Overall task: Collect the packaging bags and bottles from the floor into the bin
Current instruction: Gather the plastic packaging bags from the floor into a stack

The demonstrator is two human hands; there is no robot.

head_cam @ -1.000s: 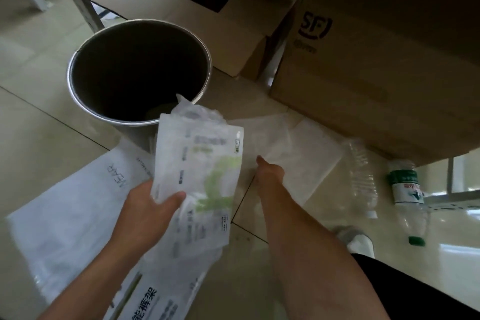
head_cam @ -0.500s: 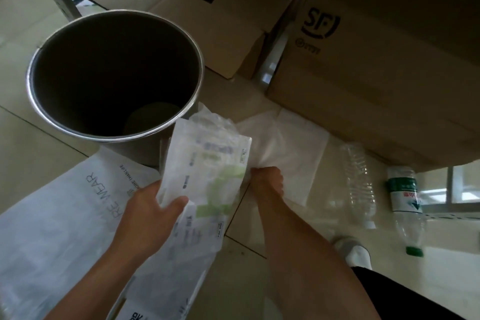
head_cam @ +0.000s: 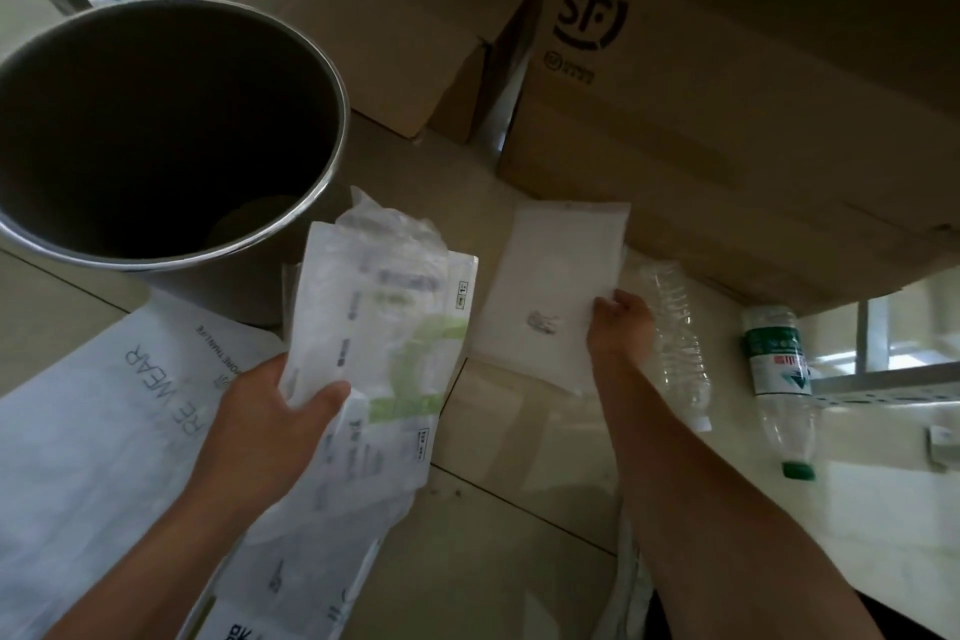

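Note:
My left hand [head_cam: 272, 424] grips a stack of clear and white packaging bags [head_cam: 387, 327], one with a green print, just in front of the round metal bin [head_cam: 332, 161]. My right hand [head_cam: 621, 327] pinches the right edge of a plain white bag [head_cam: 556, 286] lying on the floor. A crushed clear bottle [head_cam: 678, 338] lies right beside that hand. Further right lies a bottle with a green label and green cap [head_cam: 779, 369]. A large white bag with grey lettering [head_cam: 104, 411] lies flat on the floor at the left.
Two cardboard boxes stand behind: an open one [head_cam: 395, 31] and a large one with a black logo [head_cam: 727, 83]. The floor is pale tile [head_cam: 519, 535]. A grey metal rack [head_cam: 893, 369] shows at the right edge.
My right hand has shifted from the white bag's left part to its right edge and taken hold there. The view has moved closer to the bin. My left hand still holds its bags.

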